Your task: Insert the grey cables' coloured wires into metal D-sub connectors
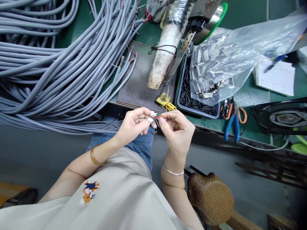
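Thin coloured wires (157, 117), red and green among them, stretch between my two hands at the table's front edge. My left hand (136, 123) pinches them from the left, with white wraps on its thumb and a fingertip. From the right, my right hand (174, 126) closes thumb and forefinger on the same wires. A thin pale strand rises from near my right fingertips. Just beyond the hands, a yellow tool (168, 103) lies on the dark board (136, 84). Small pieces below the wires are partly hidden by my fingers.
Grey cables (59, 73) cover the left. A white wrapped tube (164, 54) points down over the board. Right of it are a tray (196, 110) of black pieces, a plastic bag (227, 57) of metal connectors, and blue-handled pliers (232, 126). A woven stool (213, 198) stands below.
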### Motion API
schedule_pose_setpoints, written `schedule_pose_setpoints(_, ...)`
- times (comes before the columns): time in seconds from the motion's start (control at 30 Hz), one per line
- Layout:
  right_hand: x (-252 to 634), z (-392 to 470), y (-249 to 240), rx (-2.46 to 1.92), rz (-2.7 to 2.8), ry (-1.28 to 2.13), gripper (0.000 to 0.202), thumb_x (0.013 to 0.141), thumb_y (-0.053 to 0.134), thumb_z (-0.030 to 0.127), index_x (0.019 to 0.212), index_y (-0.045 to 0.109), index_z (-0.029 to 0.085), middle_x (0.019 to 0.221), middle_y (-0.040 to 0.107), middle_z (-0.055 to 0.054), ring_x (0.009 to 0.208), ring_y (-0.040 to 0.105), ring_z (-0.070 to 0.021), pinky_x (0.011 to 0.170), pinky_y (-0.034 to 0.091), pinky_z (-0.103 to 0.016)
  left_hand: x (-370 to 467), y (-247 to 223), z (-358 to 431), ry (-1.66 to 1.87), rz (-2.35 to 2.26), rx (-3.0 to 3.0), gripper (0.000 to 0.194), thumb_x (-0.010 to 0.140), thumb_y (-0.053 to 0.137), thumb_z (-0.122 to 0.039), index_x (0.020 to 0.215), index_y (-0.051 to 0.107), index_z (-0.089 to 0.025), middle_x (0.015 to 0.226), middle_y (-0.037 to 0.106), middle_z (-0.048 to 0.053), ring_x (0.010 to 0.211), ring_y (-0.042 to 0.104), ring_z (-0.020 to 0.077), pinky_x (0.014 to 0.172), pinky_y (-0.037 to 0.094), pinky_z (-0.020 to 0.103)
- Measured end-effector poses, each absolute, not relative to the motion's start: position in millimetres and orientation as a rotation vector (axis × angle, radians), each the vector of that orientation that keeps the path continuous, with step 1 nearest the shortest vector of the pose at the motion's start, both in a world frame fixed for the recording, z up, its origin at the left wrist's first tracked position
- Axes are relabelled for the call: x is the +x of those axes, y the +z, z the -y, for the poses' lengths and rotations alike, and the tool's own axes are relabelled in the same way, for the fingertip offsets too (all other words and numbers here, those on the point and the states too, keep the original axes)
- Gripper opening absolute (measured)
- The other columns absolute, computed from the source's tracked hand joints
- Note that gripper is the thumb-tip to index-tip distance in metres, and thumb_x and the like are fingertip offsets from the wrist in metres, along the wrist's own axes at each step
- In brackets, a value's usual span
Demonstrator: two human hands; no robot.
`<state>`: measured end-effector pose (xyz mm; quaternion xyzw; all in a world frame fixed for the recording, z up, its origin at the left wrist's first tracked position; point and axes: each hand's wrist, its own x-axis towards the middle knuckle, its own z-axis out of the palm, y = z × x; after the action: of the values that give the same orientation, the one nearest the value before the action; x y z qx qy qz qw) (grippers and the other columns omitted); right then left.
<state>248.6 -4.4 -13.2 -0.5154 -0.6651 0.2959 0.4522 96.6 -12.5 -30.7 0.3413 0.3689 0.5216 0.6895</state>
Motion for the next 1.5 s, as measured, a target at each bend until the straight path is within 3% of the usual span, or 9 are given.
schedule_pose_setpoints(0.27,252.5,-0.1,-16.8,-1.250,1.668,0.730,0.006,0.085,0.071,0.019,0.080,0.069,0.020,0.073,0.063,0.003,0.048,0.040,-0.0061,0.043,0.029,-0.023,97.2,-30.1,13.0,1.193,-0.825,0.814,0.028,0.083,0.075,-0.025,0.100,0.054,-0.018,0.078,0.069,-0.002,0.053,0.060,0.0052,0.052,0.049,0.015)
schedule_pose_setpoints(0.47,253.7,3.7,-14.1,-1.061,2.029,0.493,0.010,0.090,0.070,0.014,0.091,0.073,0.023,0.082,0.072,0.002,0.071,0.064,-0.0107,0.062,0.049,-0.024,98.9,-35.7,12.1,1.138,-0.840,0.935,0.031,0.083,0.075,-0.023,0.108,0.057,-0.017,0.089,0.073,0.003,0.068,0.067,0.0087,0.064,0.053,0.017)
schedule_pose_setpoints(0.63,263.6,2.0,-13.7,-1.155,1.667,0.448,0.010,0.091,0.072,0.020,0.096,0.078,0.026,0.079,0.070,0.002,0.064,0.058,-0.0103,0.052,0.038,-0.025,96.0,-36.1,7.9,1.141,-0.757,0.900,0.028,0.091,0.070,-0.030,0.110,0.055,-0.017,0.088,0.074,0.004,0.056,0.058,0.0051,0.057,0.050,0.017)
schedule_pose_setpoints(0.83,269.1,-1.4,-14.0,-1.225,1.686,0.768,0.013,0.088,0.076,0.023,0.100,0.080,0.027,0.084,0.070,0.000,0.063,0.055,-0.0113,0.052,0.036,-0.027,94.2,-36.1,6.9,1.144,-0.720,0.930,0.025,0.091,0.070,-0.025,0.104,0.049,-0.019,0.087,0.070,0.002,0.065,0.063,0.0067,0.061,0.054,0.016)
schedule_pose_setpoints(1.0,265.3,0.7,-14.1,-1.150,1.702,0.720,0.007,0.089,0.075,0.019,0.087,0.078,0.025,0.081,0.073,0.000,0.067,0.059,-0.0121,0.053,0.039,-0.027,92.5,-37.2,7.5,1.113,-0.723,1.023,0.026,0.085,0.069,-0.015,0.104,0.052,-0.019,0.087,0.071,0.002,0.074,0.069,0.0085,0.068,0.054,0.016)
schedule_pose_setpoints(1.07,265.3,0.7,-14.7,-1.164,1.685,0.712,0.007,0.090,0.074,0.021,0.085,0.076,0.024,0.080,0.072,0.000,0.066,0.059,-0.0123,0.052,0.039,-0.027,92.5,-35.8,7.8,1.112,-0.754,1.049,0.030,0.078,0.071,-0.010,0.101,0.054,-0.018,0.086,0.071,0.002,0.075,0.069,0.0089,0.064,0.051,0.015)
schedule_pose_setpoints(1.2,266.1,0.1,-14.8,-1.201,1.693,0.752,0.011,0.091,0.073,0.023,0.080,0.073,0.022,0.077,0.069,0.000,0.064,0.057,-0.0120,0.052,0.039,-0.027,96.5,-32.6,8.9,1.122,-0.855,1.067,0.025,0.073,0.073,-0.011,0.092,0.058,-0.016,0.078,0.067,-0.001,0.058,0.056,0.0038,0.048,0.037,0.012)
schedule_pose_setpoints(1.37,265.9,1.5,-14.3,-1.176,1.698,0.680,0.010,0.091,0.073,0.021,0.081,0.073,0.022,0.078,0.070,0.000,0.063,0.057,-0.0114,0.051,0.038,-0.026,99.9,-33.4,8.2,1.213,-0.889,1.089,0.015,0.076,0.074,-0.014,0.084,0.062,-0.014,0.076,0.066,0.000,0.065,0.062,0.0065,0.057,0.048,0.013)
schedule_pose_setpoints(1.5,266.3,6.4,-14.2,-1.147,1.677,0.540,0.011,0.088,0.076,0.018,0.095,0.076,0.026,0.083,0.072,0.002,0.057,0.050,-0.0084,0.046,0.031,-0.025,98.5,-37.1,6.0,1.228,-0.838,0.999,0.017,0.078,0.077,-0.019,0.084,0.062,-0.014,0.076,0.067,0.001,0.066,0.064,0.0072,0.064,0.053,0.016)
